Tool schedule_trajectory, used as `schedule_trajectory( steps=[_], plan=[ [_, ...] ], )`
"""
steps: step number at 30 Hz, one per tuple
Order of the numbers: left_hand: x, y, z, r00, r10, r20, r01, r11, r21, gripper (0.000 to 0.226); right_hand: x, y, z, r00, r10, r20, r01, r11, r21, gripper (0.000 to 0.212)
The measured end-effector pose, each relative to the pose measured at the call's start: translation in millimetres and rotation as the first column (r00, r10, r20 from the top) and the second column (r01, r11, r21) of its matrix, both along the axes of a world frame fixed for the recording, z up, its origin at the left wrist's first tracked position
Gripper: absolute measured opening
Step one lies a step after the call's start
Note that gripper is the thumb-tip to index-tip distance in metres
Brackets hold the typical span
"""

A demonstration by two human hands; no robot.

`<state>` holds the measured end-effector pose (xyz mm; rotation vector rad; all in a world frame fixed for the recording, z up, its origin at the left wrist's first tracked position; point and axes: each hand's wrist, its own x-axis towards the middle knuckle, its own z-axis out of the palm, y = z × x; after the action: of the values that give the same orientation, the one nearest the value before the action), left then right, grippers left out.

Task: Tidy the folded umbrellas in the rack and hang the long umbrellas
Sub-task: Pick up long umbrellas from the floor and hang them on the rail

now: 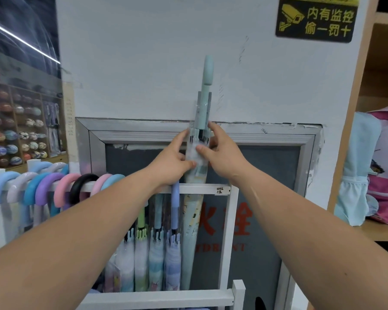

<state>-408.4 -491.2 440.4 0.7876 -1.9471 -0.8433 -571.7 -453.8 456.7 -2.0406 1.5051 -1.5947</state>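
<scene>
A long mint-green umbrella [194,222] in clear plastic wrap stands upright at the right end of the white rack [207,189], its handle [207,72] raised well above the top rail. My left hand [174,159] grips its upper canopy from the left. My right hand [221,153] pinches the wrap near the ribs from the right. Several long umbrellas hang inside the rack to the left of it, among them one with a blue-violet handle [175,198].
A row of curved pastel handles [54,189] and a black one [82,186] hooks over the rail at left. Behind the rack is a metal-framed hydrant cabinet [309,144]. Shelves with bags [381,166] stand at right, ball shelves [16,135] far left.
</scene>
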Motion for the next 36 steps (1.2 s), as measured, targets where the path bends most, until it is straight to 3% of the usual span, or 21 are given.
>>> schedule_trajectory(
  steps=[4, 7, 9, 11, 16, 22, 25, 28, 30, 33, 36],
  plan=[
    [5.1, 5.9, 5.2, 0.994, 0.064, 0.087, -0.062, 0.998, -0.033, 0.067, -2.2, -3.2, -14.8, 0.998, -0.009, -0.060, 0.012, 0.999, 0.052, 0.055],
    [8.5, 8.8, 22.5, 0.984, 0.150, -0.096, -0.158, 0.984, -0.078, 0.055, -2.0, -3.1, -17.4, 0.994, -0.017, -0.106, 0.027, 0.996, 0.088, 0.049],
    [10.1, 12.9, 37.7, 0.962, 0.077, -0.260, -0.094, 0.994, -0.051, 0.045, -1.5, -2.4, -16.0, 0.992, -0.010, -0.122, 0.025, 0.993, 0.116, 0.049],
    [10.8, 20.3, 51.7, 0.946, 0.002, -0.324, -0.022, 0.998, -0.058, 0.039, -2.3, -1.7, -14.6, 0.991, 0.000, -0.137, 0.019, 0.990, 0.137, 0.049],
    [13.8, 26.8, 71.7, 0.977, -0.100, -0.189, 0.076, 0.989, -0.128, 0.061, -4.8, -1.0, -13.9, 0.982, 0.037, -0.183, -0.002, 0.982, 0.187, 0.051],
    [22.9, 19.4, 75.0, 0.971, -0.171, -0.167, 0.169, 0.985, -0.024, 0.070, -7.0, 3.7, -9.2, 0.905, 0.016, -0.425, 0.092, 0.969, 0.231, 0.059],
    [22.4, 18.3, 69.2, 0.971, -0.181, -0.157, 0.180, 0.983, -0.022, 0.066, -7.2, 7.1, -7.9, 0.851, 0.026, -0.524, 0.142, 0.950, 0.277, 0.054],
    [19.1, 19.4, 58.0, 0.977, -0.181, -0.112, 0.179, 0.983, -0.030, 0.064, -11.4, 12.5, -1.1, 0.819, 0.048, -0.572, 0.150, 0.944, 0.294, 0.034],
    [17.5, 20.3, 49.1, 0.982, -0.174, -0.072, 0.171, 0.984, -0.042, 0.064, -16.9, 17.8, 4.9, 0.844, 0.024, -0.536, 0.127, 0.962, 0.243, 0.031],
    [16.1, 22.4, 37.2, 0.989, -0.150, 0.004, 0.150, 0.988, -0.046, 0.066, -26.0, 23.8, 7.9, 0.948, 0.012, -0.318, 0.044, 0.985, 0.168, 0.036],
    [15.7, 23.3, 24.0, 0.985, -0.141, 0.101, 0.144, 0.989, -0.028, 0.070, -27.2, 28.0, 3.8, 0.986, 0.091, -0.142, -0.069, 0.986, 0.149, 0.034]
  ],
)
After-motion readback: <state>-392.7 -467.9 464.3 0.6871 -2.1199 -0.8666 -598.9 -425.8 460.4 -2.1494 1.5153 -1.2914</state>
